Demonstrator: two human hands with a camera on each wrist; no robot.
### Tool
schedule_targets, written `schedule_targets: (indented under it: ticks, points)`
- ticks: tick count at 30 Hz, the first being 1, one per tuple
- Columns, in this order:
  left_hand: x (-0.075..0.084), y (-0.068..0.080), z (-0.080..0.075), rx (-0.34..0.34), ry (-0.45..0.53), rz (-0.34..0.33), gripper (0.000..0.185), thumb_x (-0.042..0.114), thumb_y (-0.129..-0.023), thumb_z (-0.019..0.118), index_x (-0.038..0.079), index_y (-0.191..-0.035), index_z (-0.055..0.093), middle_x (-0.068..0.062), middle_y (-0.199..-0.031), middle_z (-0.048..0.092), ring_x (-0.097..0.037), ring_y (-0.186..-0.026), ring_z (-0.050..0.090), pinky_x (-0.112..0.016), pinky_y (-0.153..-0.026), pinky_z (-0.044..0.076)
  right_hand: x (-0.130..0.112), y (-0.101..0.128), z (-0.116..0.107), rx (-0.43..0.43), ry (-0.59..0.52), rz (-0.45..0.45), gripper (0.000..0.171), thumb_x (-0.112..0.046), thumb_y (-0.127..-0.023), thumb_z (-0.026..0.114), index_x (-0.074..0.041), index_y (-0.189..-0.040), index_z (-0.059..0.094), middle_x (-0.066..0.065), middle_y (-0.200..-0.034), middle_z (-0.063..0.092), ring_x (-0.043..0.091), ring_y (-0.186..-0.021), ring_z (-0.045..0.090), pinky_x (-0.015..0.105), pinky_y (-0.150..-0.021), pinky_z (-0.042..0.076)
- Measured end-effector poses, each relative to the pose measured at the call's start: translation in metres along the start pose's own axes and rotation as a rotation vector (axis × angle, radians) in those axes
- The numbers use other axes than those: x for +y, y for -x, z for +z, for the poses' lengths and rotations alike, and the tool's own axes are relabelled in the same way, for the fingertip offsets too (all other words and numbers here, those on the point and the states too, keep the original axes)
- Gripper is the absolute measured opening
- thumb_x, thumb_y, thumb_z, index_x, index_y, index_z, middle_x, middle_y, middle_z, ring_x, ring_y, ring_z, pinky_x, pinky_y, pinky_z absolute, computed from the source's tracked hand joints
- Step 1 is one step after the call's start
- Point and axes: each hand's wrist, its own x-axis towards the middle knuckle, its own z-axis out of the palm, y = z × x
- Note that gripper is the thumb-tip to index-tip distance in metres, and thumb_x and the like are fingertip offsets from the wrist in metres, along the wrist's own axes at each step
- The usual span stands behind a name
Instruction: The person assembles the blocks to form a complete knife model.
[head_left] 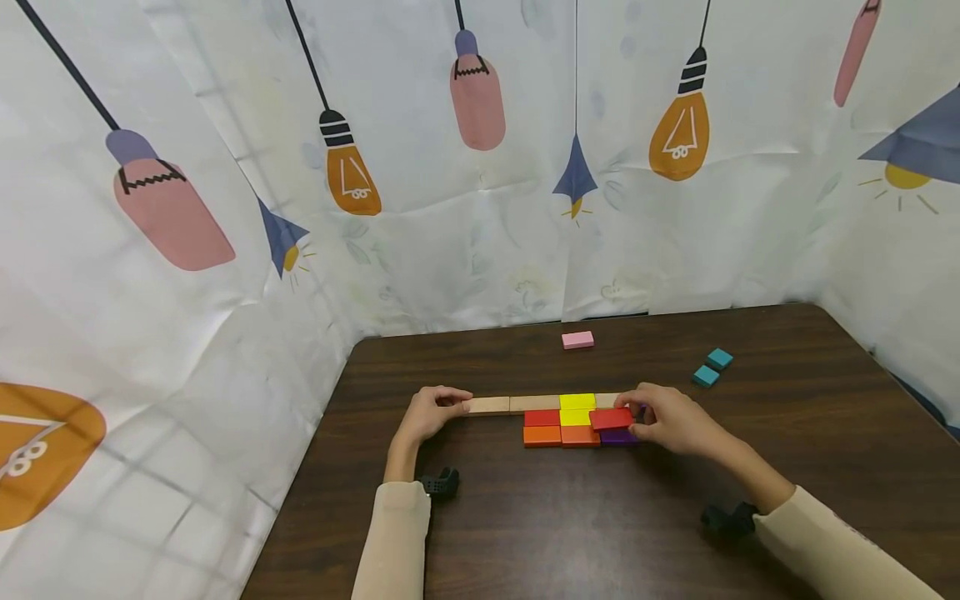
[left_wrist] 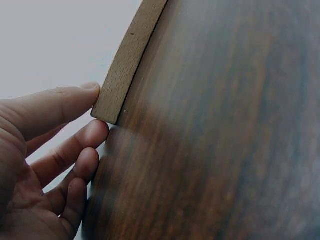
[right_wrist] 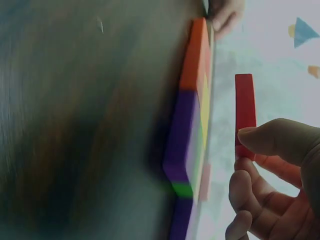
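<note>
My right hand (head_left: 669, 419) pinches a flat red block (right_wrist: 245, 102) between thumb and fingers, raised over the right part of a block arrangement. Under it in the head view lies a purple block (head_left: 618, 437). At the far left end of the arrangement, my left hand (head_left: 431, 414) has thumb and forefinger at the end of a plain wooden block (left_wrist: 122, 75). Between the hands lie a second wooden block (head_left: 535, 404), a red block (head_left: 542, 417), two yellow blocks (head_left: 577, 409) and two orange blocks (head_left: 542, 437). My right hand hides part of the arrangement's right end.
A pink block (head_left: 577, 340) lies near the back edge of the dark wooden table (head_left: 525, 517). Two teal blocks (head_left: 712, 367) are at the back right. A green block (right_wrist: 182, 189) shows beside purple ones in the right wrist view. A patterned curtain (head_left: 480, 250) hangs behind.
</note>
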Motion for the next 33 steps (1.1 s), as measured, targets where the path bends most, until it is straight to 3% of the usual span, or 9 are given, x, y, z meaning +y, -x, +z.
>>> schedule_targets:
  ticks: [7,15,33]
  points:
    - [0.0,0.0,-0.001,0.001,0.006,0.007,0.014,0.028,-0.085,0.074,0.03,-0.099,0.076,0.004,-0.093,0.068,-0.016,-0.079,0.059,-0.03,-0.069,0.049,-0.022,-0.002,0.019,-0.058,-0.011,-0.005,0.032,-0.015,-0.081,0.076,-0.018,-0.111,0.068,-0.005,-0.085,0.056,0.007,-0.068,0.048,0.02,-0.058,0.044]
    - [0.0,0.0,-0.001,0.004,0.012,0.009,0.014,0.027,-0.084,0.075,0.029,-0.098,0.076,0.004,-0.094,0.068,-0.016,-0.079,0.059,-0.03,-0.069,0.049,-0.035,-0.007,0.041,-0.063,0.037,-0.041,0.03,-0.017,-0.08,0.076,-0.019,-0.109,0.069,-0.009,-0.083,0.054,0.007,-0.069,0.047,0.02,-0.06,0.041]
    - [-0.001,-0.001,0.0,-0.006,0.004,0.019,0.015,0.028,-0.085,0.074,0.031,-0.1,0.076,0.004,-0.093,0.067,-0.016,-0.079,0.058,-0.03,-0.069,0.049,-0.05,-0.014,0.057,-0.064,0.101,-0.033,0.027,-0.02,-0.077,0.076,-0.019,-0.104,0.071,-0.013,-0.078,0.054,0.007,-0.069,0.046,0.022,-0.06,0.04]
